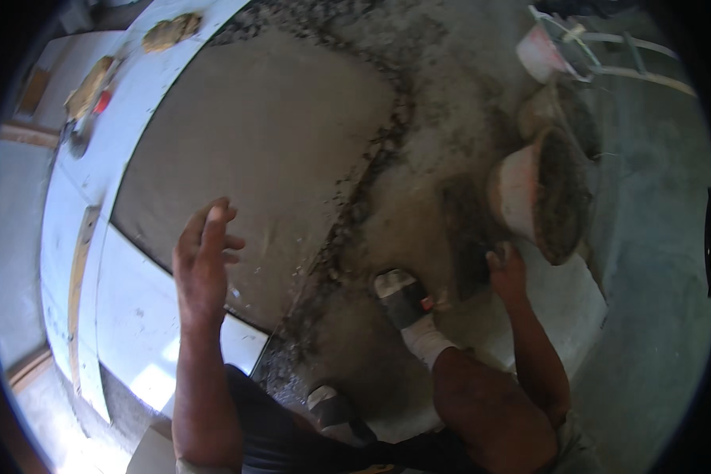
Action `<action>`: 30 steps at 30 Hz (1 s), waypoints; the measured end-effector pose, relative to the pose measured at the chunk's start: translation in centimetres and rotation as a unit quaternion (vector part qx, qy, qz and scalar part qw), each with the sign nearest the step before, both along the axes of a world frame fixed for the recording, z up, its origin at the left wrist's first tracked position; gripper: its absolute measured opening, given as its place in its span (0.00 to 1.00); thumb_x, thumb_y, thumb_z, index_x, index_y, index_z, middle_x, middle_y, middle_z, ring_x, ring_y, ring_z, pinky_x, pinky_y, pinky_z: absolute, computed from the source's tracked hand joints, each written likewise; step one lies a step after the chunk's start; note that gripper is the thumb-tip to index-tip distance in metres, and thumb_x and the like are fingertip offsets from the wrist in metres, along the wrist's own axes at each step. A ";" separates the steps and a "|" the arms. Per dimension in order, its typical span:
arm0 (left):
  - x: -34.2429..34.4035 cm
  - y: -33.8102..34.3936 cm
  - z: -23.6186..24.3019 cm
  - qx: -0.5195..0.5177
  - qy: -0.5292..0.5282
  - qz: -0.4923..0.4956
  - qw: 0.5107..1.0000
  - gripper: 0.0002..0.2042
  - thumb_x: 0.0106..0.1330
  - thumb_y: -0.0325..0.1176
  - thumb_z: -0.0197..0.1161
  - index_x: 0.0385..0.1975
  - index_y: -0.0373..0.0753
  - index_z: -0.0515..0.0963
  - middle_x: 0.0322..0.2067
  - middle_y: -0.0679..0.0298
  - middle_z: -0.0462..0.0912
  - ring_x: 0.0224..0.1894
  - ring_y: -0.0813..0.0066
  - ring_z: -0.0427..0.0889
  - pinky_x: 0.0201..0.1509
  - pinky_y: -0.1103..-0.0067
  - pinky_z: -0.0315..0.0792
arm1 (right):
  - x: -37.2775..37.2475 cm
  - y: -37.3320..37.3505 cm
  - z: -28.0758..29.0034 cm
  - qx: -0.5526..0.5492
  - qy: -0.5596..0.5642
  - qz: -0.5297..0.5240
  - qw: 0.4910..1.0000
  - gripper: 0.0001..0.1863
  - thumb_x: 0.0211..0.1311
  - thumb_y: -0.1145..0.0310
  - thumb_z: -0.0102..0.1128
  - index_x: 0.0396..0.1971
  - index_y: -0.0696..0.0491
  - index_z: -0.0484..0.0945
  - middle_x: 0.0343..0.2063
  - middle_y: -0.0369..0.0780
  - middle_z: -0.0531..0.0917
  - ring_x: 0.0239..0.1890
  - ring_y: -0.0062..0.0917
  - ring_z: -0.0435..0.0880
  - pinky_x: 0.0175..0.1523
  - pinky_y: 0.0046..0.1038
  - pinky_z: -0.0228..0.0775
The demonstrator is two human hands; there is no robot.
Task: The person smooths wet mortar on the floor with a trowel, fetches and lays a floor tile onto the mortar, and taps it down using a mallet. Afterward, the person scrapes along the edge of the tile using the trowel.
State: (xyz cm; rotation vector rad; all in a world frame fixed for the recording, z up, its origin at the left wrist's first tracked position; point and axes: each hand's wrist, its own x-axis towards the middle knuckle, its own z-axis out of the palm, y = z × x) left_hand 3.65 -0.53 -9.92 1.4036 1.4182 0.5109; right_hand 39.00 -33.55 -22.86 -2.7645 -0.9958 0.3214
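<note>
My left hand (207,261) hangs over the smooth grey mortar bed (261,126), its fingers loosely apart and slightly bent, holding nothing. At the right, my right hand (507,272) grips the edge of a dark, mortar-stained rectangular board or float (464,233). Just beyond it a white bucket (517,193) with dark mixture inside leans toward the right. Rough, crumbly mortar (344,217) lines the right side of the smooth bed, and white tiles (138,308) border its left and lower left.
My sandalled feet (403,300) stand on the stained floor. A second bucket with tools (537,51) and a grey container (577,118) are at upper right. A wooden strip (83,268), sponges (166,31) and a trowel (79,138) lie on the tiles at left.
</note>
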 end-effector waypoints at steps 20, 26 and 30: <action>2.4 -1.3 0.0 -0.014 0.012 -0.065 0.998 0.29 0.66 0.55 0.50 0.52 0.31 0.74 0.42 0.53 0.81 0.33 0.70 0.81 0.37 0.75 0.74 | -3.2 0.7 1.0 0.000 -0.044 0.060 0.997 0.25 0.54 0.68 0.62 0.51 0.57 0.66 0.43 0.52 0.74 0.49 0.49 0.73 0.53 0.44 0.67; 2.1 -1.8 -0.3 -0.018 0.019 -0.079 0.997 0.25 0.67 0.51 0.51 0.51 0.34 0.75 0.38 0.52 0.83 0.36 0.69 0.84 0.40 0.73 0.75 | -0.1 -2.6 -1.1 -0.142 0.048 0.058 0.987 0.19 0.54 0.64 0.62 0.43 0.56 0.71 0.37 0.51 0.79 0.40 0.48 0.79 0.46 0.44 0.71; 1.3 -1.4 -0.2 -0.014 0.053 -0.085 0.995 0.22 0.67 0.49 0.53 0.51 0.38 0.76 0.38 0.54 0.83 0.36 0.70 0.84 0.44 0.73 0.74 | 2.3 -5.8 -0.6 -0.192 -0.023 0.128 0.973 0.17 0.47 0.63 0.63 0.35 0.56 0.76 0.32 0.48 0.81 0.36 0.45 0.81 0.43 0.42 0.73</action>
